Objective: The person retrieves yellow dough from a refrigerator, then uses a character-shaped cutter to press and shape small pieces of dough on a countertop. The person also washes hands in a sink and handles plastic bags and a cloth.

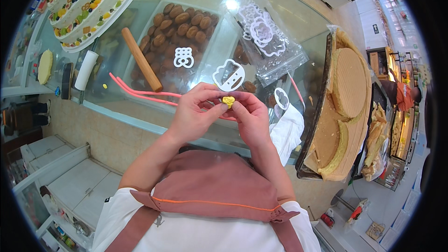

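Note:
My left hand (195, 112) and my right hand (252, 114) meet over the near part of a glass counter. Between their thumbs and fingertips they pinch a small, creased lump of yellow dough-like material (228, 102). Just beyond the fingers is a white plastic cutter (230, 84) with a scalloped outline and small holes. Long pink strips (154, 93) of soft material lie to the left and run behind my left hand. A smaller white cutter with a grid and bow shape (189, 57) rests farther off. A wooden rolling pin (141, 59) lies left of it.
A clear zip bag of cutters (280, 65) lies at the back. To the right are crumpled white tissue (287, 129) and a dark-edged tray of sponge cake (350, 80). Brown oval pastries (182, 17) show under the glass. A tiered fruit-decorated cake (94, 7) stands far left.

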Available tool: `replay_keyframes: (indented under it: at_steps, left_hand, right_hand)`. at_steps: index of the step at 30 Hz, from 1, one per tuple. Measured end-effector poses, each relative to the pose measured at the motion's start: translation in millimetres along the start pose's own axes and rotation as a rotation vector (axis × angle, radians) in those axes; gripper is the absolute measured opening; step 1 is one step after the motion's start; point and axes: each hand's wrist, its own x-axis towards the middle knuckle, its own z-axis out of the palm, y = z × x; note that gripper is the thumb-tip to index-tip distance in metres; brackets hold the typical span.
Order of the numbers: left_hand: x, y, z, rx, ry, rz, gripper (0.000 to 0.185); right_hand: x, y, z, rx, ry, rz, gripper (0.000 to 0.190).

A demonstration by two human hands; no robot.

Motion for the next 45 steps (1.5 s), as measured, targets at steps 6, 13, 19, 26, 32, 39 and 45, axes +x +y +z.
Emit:
replay_keyframes:
  at_steps: [6, 13, 19, 26, 32, 39, 45]
  left_hand:
    - [-3, 11, 4, 0.027, 0.01, -0.003, 0.018]
    - [-5, 6, 18, 0.352, 0.138, 0.245, 0.013]
    - [-8, 2, 23, 0.356, 0.157, 0.297, 0.014]
    - [-8, 4, 24, 0.314, 0.189, 0.189, 0.011]
    - [-5, 6, 17, -0.01, 0.145, -0.041, 0.012]
    - [-6, 8, 15, 0.069, 0.091, 0.022, 0.01]
    - [-8, 10, 14, -0.086, 0.071, -0.276, 0.014]
  right_hand:
    - [-7, -2, 0, -0.118, -0.055, -0.131, 0.024]
    - [-13, -5, 3, -0.057, -0.033, -0.145, 0.026]
    - [-19, -7, 9, -0.16, 0.003, -0.23, 0.031]
    - [-22, 1, 10, -0.293, 0.079, -0.242, 0.033]
    - [-18, -1, 8, -0.209, 0.033, -0.174, 0.031]
    - [-20, -9, 9, -0.323, -0.043, -0.234, 0.034]
    - [-22, -12, 13, -0.38, 0.035, -0.206, 0.044]
